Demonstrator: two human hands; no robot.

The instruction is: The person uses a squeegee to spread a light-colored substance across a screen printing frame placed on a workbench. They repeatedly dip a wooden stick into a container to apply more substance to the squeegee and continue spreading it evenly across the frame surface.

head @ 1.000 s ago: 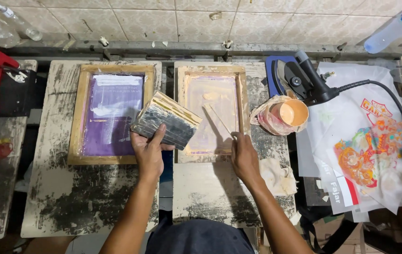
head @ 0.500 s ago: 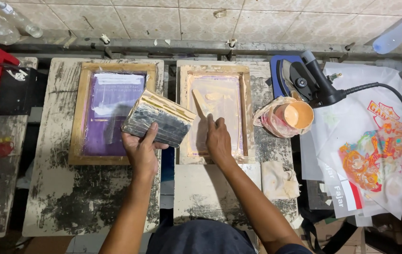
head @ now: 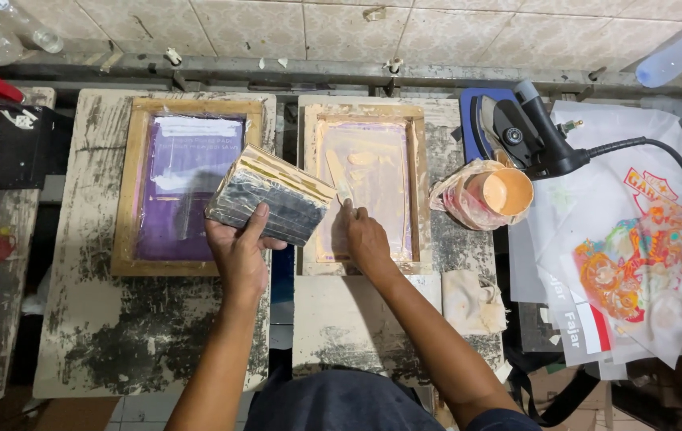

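My left-hand fingers (head: 255, 229) clamp the wide wooden squeegee (head: 271, 195), long axis slanting up-left to down-right between the frames. My right hand (head: 365, 239) pinches a thin cream-smeared spatula (head: 339, 177) pointing up-left inside the peach-inked wooden screen frame (head: 363, 185).

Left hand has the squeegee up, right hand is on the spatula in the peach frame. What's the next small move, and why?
Probably draw the spatula down the mesh to gather ink. The right hand grips its handle inside the peach frame, where ink lies in patches, and the left hand holds the squeegee clear above.
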